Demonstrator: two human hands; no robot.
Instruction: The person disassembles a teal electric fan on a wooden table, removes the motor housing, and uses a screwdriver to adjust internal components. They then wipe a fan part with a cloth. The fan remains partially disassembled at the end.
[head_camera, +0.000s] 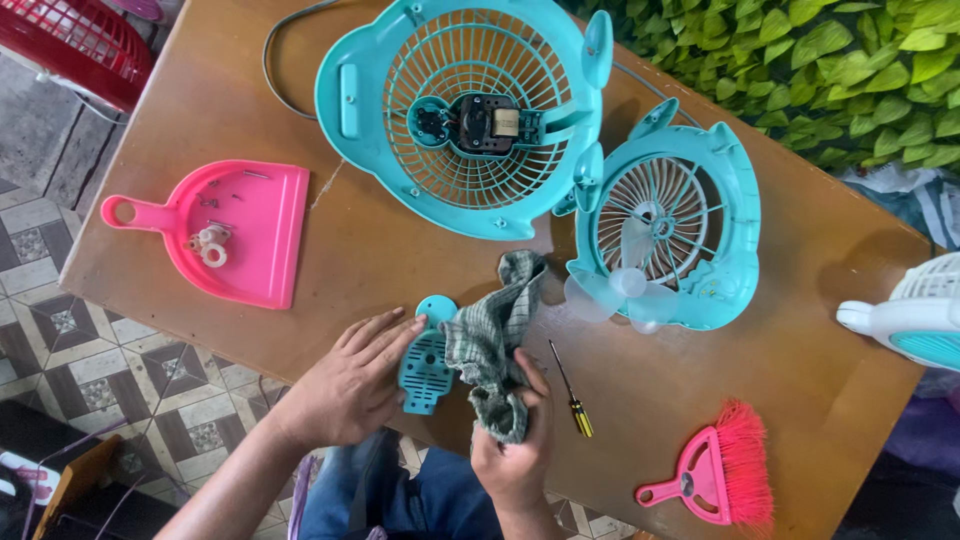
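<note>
Our left hand (350, 385) lies with fingers spread flat on the teal motor cover (425, 362) at the table's (380, 260) near edge. Our right hand (515, 450) has its fingers closed around a checked cloth (490, 345) draped against it. We judge the cover light, stiff and brittle, best gripped by its edges; the cloth is soft and limp.

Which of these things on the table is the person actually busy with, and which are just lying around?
In hand:
left hand on the small teal cover
right hand gripping the checked cloth

Lying about:
rear fan housing with motor
front fan grille
screwdriver
pink dustpan with small parts
pink brush
white fan
</note>
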